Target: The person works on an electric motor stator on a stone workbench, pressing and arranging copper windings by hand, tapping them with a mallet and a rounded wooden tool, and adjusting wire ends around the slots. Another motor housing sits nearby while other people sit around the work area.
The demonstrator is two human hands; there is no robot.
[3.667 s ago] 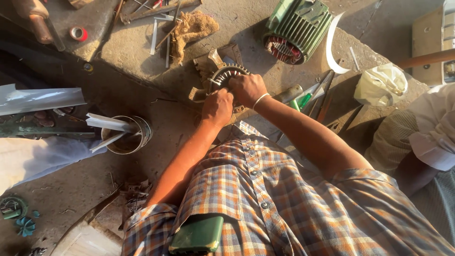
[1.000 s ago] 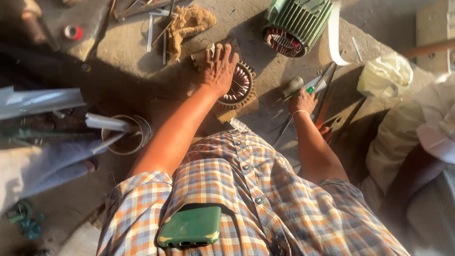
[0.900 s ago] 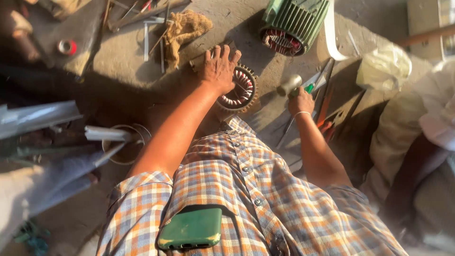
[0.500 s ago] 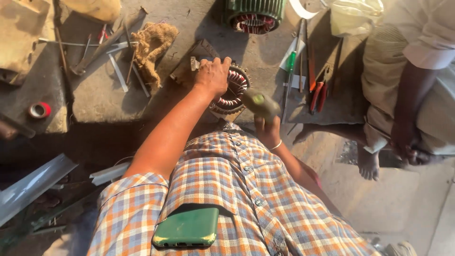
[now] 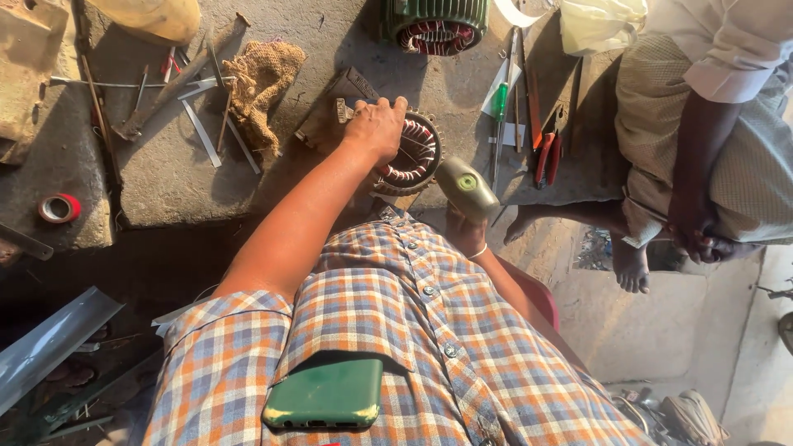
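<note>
Left hand (image 5: 378, 125) on stator (image 5: 410, 154); screwdrivers (image 5: 499, 107), pliers (image 5: 547, 157) beside.

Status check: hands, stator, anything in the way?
Left hand flat on the wound stator. Right hand grips a mallet raised beside it. Screwdriver and red pliers lie just right.

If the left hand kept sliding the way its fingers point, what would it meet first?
The left hand rests on the wound stator, fingers pointing up-frame. Beyond lies bare concrete, then probably the green motor housing, though depth is hard to judge.
</note>
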